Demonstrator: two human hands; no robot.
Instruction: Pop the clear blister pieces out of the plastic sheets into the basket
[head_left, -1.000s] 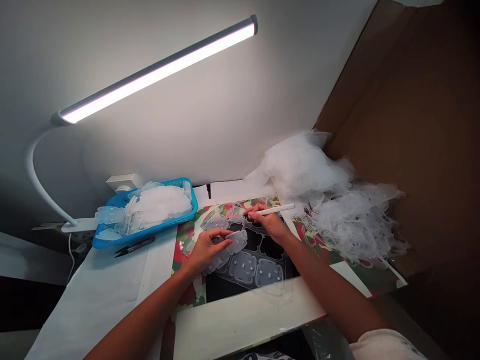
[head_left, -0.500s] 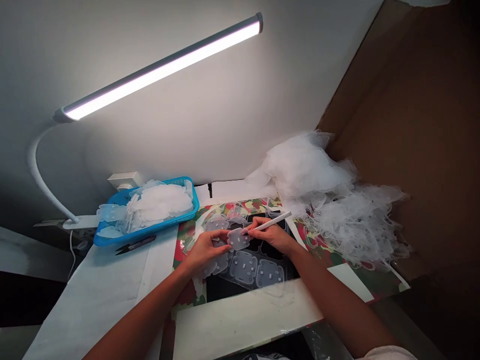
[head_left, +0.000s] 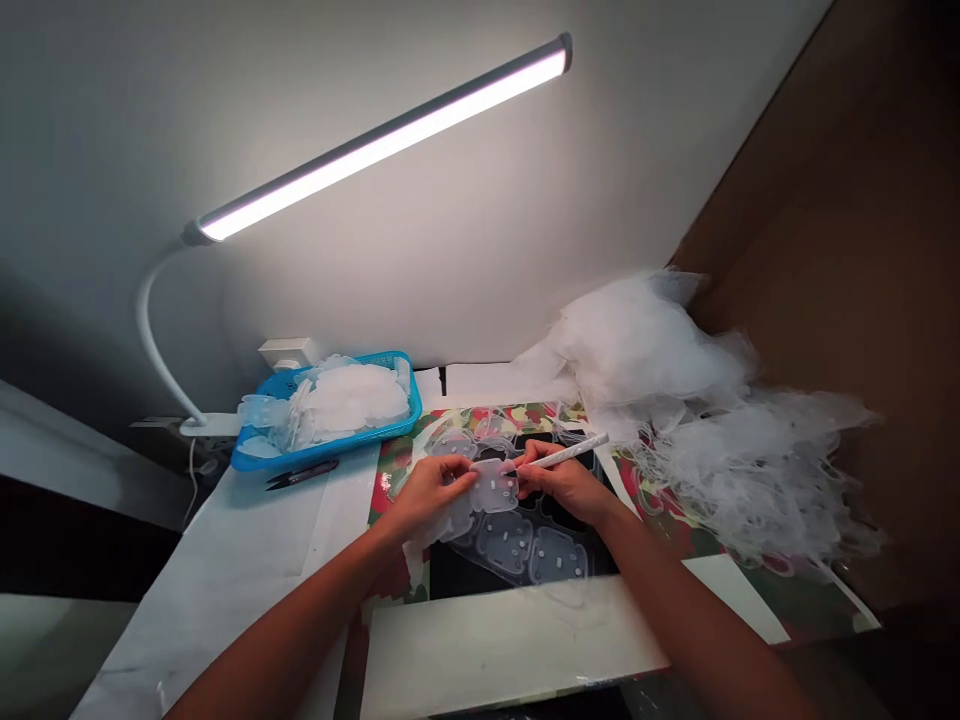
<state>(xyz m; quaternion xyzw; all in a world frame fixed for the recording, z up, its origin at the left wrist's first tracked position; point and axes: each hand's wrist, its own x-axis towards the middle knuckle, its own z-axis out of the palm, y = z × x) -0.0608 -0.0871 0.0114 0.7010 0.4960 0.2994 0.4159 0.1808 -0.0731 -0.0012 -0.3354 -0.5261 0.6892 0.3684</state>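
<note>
Wall, pale grey, across the far side. Brown panel, cardboard-like, rising at right. Surface, white at left. Patterned covering, red, green and cream, over its middle and right. Lamp, long lit tube on a bent white neck, above the far left. Heap of film trimmings, whitish, see-through, tangled, at far right on the covering. Strip, pale and flat, along the near edge. Basket, blue plastic, far left, filled with a stack of cut pieces, translucent. Black backing, centre, beneath moulded panels, clear, with small white pegs.

Left hand, over the centre: thumb and index finger pinched together on the left edge of one piece. Right hand, just to its right: fingers clamped round a slim tool; whether they also touch the piece, cannot tell. Snips, dark, lying just nearside of the basket. Held piece, translucent, rounded, pegged, raised between the two hands above the panels. Tool, white, pen-shaped, slanting up to the right, its lower end at the piece's far right corner.
</note>
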